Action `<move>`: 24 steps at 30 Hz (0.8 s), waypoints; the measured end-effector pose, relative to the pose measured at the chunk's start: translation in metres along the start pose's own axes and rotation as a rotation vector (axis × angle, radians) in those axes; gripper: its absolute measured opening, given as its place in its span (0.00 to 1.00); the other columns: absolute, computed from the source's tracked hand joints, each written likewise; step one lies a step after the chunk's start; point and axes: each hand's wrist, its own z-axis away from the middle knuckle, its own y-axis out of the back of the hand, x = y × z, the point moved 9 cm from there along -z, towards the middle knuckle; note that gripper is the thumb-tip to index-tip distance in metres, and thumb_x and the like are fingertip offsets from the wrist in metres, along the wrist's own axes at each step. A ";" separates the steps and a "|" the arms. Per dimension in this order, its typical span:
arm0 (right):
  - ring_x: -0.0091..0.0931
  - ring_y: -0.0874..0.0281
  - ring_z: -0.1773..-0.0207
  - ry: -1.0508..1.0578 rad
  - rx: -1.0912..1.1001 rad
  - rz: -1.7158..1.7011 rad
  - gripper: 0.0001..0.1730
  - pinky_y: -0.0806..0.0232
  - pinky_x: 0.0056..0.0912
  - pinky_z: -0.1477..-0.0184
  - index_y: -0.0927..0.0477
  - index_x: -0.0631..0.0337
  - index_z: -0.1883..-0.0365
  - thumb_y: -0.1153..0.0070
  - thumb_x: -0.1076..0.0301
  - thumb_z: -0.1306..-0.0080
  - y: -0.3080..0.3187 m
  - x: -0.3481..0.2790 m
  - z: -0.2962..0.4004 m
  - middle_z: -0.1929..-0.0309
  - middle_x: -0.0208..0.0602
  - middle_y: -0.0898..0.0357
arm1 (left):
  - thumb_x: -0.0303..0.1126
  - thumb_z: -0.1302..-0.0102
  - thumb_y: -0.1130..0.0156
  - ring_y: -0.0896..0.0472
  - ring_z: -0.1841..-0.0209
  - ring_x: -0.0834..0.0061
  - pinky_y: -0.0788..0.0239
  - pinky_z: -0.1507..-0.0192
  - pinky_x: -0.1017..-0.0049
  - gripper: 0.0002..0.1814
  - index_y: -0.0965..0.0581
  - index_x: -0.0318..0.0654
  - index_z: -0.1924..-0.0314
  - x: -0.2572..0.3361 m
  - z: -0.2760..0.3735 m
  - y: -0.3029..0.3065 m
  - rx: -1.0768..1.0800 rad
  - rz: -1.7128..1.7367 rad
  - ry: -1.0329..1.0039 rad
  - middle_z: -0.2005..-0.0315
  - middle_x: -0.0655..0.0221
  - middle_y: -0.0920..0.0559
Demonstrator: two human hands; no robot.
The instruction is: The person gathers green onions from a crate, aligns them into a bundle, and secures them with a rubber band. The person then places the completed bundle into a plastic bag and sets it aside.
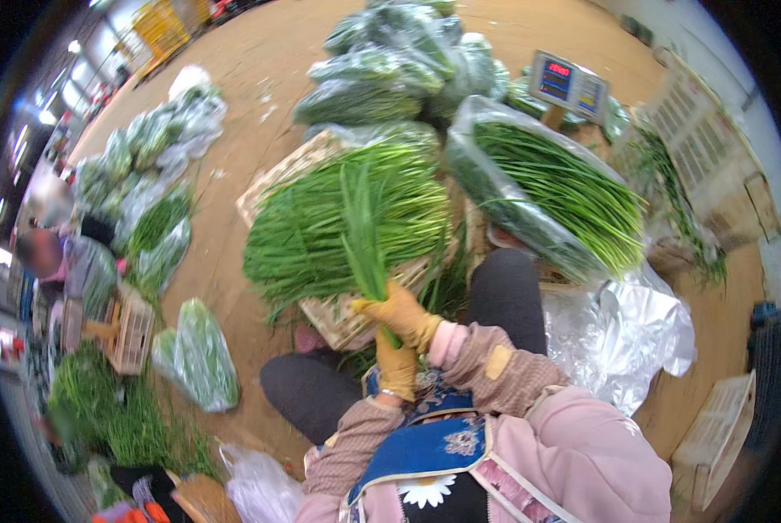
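Note:
My right hand (403, 316), in a yellow glove, grips a bunch of long green leafy stalks (364, 242), which look like garlic chives. My left hand (397, 366), gloved too, is closed around the lower end of the bunch, just below the right. Beyond both hands, a heap of the same greens (338, 222) lies in a pale plastic crate (338, 320). To the right of it, a clear plastic bag (527, 222) full of greens (560, 189) lies open at its near end, close to my knee.
Bagged vegetables (377, 85) are piled behind the crate, beside a digital scale (568, 85). An empty-looking silvery plastic bag (619, 333) lies at right. Crates (704, 150) stand along the right side. At left are a wrapped bundle (200, 356), loose greens (128, 412) and a co-worker (43, 255).

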 end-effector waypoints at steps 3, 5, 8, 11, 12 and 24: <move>0.23 0.31 0.63 -0.037 -0.014 0.087 0.25 0.35 0.27 0.61 0.31 0.65 0.50 0.41 0.66 0.44 0.003 -0.011 0.005 0.63 0.32 0.26 | 0.31 0.38 0.46 0.25 0.52 0.63 0.33 0.51 0.70 0.18 0.31 0.37 0.47 -0.023 -0.005 -0.023 -0.332 -0.226 -0.102 0.53 0.60 0.24; 0.30 0.26 0.64 0.007 -0.012 0.305 0.26 0.34 0.32 0.61 0.32 0.63 0.48 0.43 0.59 0.42 0.018 -0.038 0.010 0.63 0.44 0.23 | 0.36 0.35 0.51 0.31 0.44 0.65 0.39 0.43 0.68 0.21 0.35 0.43 0.42 0.025 0.020 -0.067 -0.402 -1.033 -0.646 0.46 0.66 0.30; 0.47 0.25 0.58 0.102 -0.090 0.289 0.32 0.33 0.41 0.57 0.36 0.59 0.44 0.46 0.51 0.42 0.045 -0.096 0.020 0.59 0.55 0.24 | 0.39 0.38 0.46 0.30 0.44 0.63 0.40 0.43 0.65 0.25 0.34 0.45 0.41 0.035 0.010 -0.093 -0.522 -0.839 -0.779 0.46 0.65 0.29; 0.39 0.23 0.56 0.339 -0.013 0.518 0.34 0.32 0.34 0.55 0.37 0.55 0.40 0.44 0.52 0.41 0.101 -0.142 0.023 0.57 0.46 0.23 | 0.41 0.46 0.38 0.31 0.45 0.55 0.42 0.43 0.60 0.28 0.29 0.38 0.46 0.105 -0.020 -0.119 -0.683 -0.564 -0.710 0.50 0.55 0.26; 0.39 0.23 0.56 0.390 -0.008 0.544 0.34 0.32 0.34 0.55 0.38 0.53 0.38 0.44 0.52 0.41 0.116 -0.169 0.029 0.56 0.46 0.23 | 0.40 0.44 0.40 0.31 0.46 0.54 0.42 0.44 0.59 0.25 0.28 0.38 0.47 0.109 -0.034 -0.126 -0.662 -0.656 -0.809 0.50 0.54 0.26; 0.37 0.29 0.54 0.056 0.533 1.513 0.48 0.32 0.34 0.54 0.47 0.41 0.33 0.49 0.81 0.53 0.456 -0.138 0.077 0.53 0.42 0.29 | 0.52 0.33 0.60 0.43 0.35 0.55 0.65 0.37 0.46 0.25 0.28 0.44 0.47 0.212 -0.204 -0.297 -0.504 -1.370 -1.167 0.48 0.67 0.26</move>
